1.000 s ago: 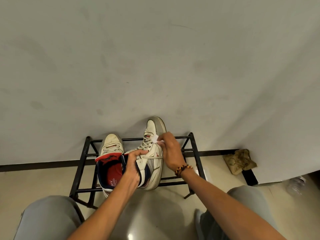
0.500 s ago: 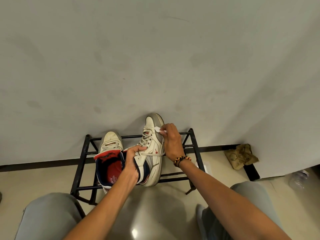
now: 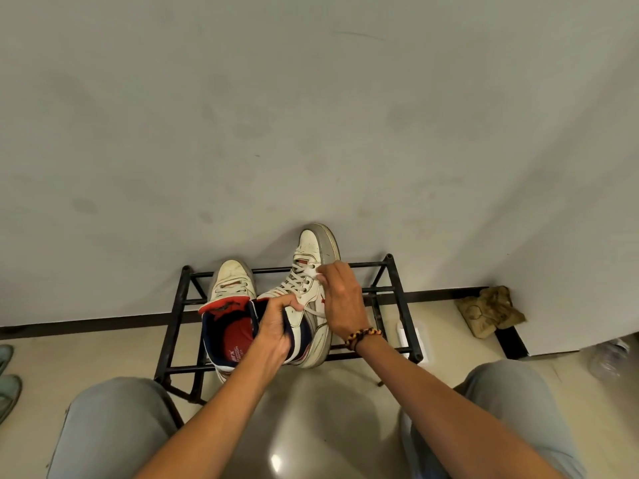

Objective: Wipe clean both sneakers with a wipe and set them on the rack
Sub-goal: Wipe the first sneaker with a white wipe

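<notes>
Two white high-top sneakers with red and navy lining are on a low black metal rack (image 3: 397,299) against the wall. The left sneaker (image 3: 231,283) stands flat, its red insole showing. The right sneaker (image 3: 313,267) is tipped up on its heel end, toe pointing at the wall. My left hand (image 3: 275,331) grips the collar of the right sneaker. My right hand (image 3: 340,300) pinches a small white wipe (image 3: 315,272), mostly hidden by my fingers, against the laces and side of that sneaker.
A crumpled tan cloth (image 3: 491,314) lies on the floor by the wall at the right. A clear plastic bag (image 3: 612,359) sits at the far right edge. Grey footwear (image 3: 7,375) shows at the far left edge. My knees frame the glossy floor.
My right hand with the wipe has slid from the sneaker's upper tongue area down and back along the laces. My left hand keeps its grip on the collar.
</notes>
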